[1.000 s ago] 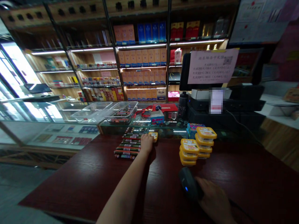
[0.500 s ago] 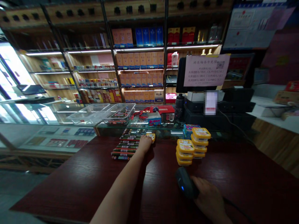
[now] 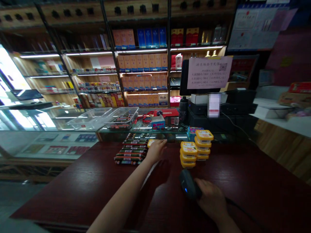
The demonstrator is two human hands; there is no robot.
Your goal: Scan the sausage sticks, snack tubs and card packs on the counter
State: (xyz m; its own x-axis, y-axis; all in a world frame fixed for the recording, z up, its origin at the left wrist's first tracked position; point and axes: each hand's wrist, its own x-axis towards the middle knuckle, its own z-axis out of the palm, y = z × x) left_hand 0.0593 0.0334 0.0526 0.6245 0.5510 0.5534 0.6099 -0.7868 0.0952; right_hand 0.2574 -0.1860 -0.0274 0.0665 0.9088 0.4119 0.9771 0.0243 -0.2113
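Left hand [image 3: 156,151] was loosely open, apparently empty, nearer the lone yellow-lidded tub [image 3: 150,142], which lay just beyond it, leftward. Right hand [image 3: 212,196], wrapped round the scanner [image 3: 189,185], sat nearside of the front tub stack [image 3: 188,154].

You face lit wooden shelves [image 3: 84,62].
Strip lights [image 3: 142,50] glow at twelve o'clock; bright windows [image 3: 5,72] at ten, a glass display case [image 3: 55,130] at nine, grey floor [image 3: 19,191] at eight, wall notices [image 3: 255,27] at two.
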